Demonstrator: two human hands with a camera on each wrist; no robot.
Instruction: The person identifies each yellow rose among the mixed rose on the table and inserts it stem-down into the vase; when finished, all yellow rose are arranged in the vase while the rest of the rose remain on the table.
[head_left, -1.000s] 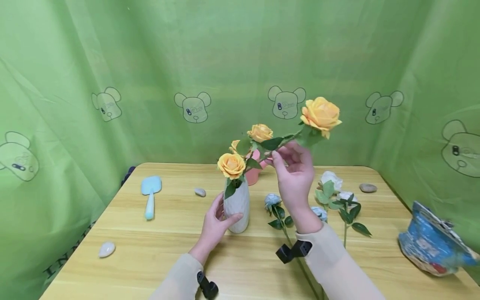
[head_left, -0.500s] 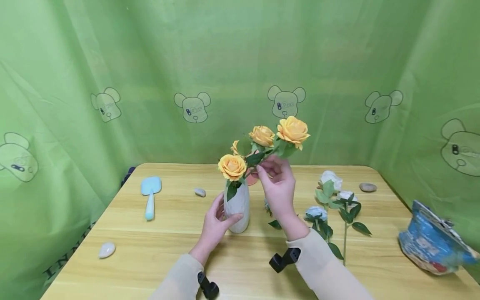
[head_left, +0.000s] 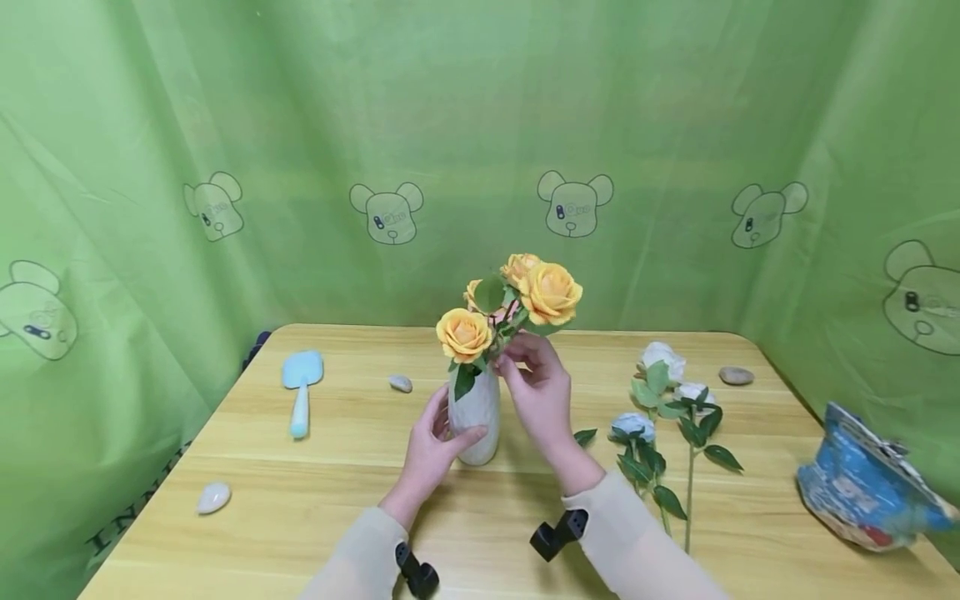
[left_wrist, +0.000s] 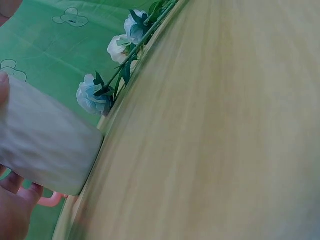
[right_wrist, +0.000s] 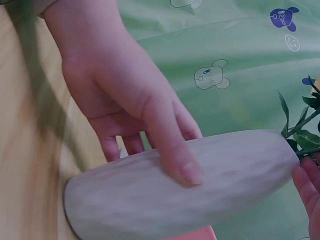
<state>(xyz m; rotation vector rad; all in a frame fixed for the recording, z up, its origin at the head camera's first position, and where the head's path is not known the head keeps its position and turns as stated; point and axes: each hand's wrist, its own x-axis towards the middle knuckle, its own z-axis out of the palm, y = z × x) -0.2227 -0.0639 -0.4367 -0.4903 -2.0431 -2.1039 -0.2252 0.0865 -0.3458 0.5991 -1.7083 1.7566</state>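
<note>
My left hand [head_left: 429, 457] grips a white textured vase [head_left: 477, 421] standing upright on the table, thumb across its front in the right wrist view. Out of its mouth rise several yellow roses [head_left: 463, 335] with green leaves. At the vase's mouth my right hand [head_left: 542, 402] pinches the stem of another yellow rose [head_left: 552, 293], its bloom leaning right above the hand. The stem's lower end is hidden by the vase and the fingers. Down the side of the vase [right_wrist: 175, 192], the left hand's [right_wrist: 112, 80] fingers reach behind it.
On the right of the table [head_left: 360, 517] lie blue and white artificial flowers [head_left: 663, 362], a grey stone [head_left: 736, 375] and a blue snack bag [head_left: 855, 483]. A light-blue toy shovel [head_left: 302, 383], a small stone [head_left: 401, 383] and a white shell-like piece [head_left: 214, 497] lie left.
My right hand has moved left and down with its rose, bringing the bloom in beside the other yellow roses over the vase. The left hand and vase have stayed in place.
</note>
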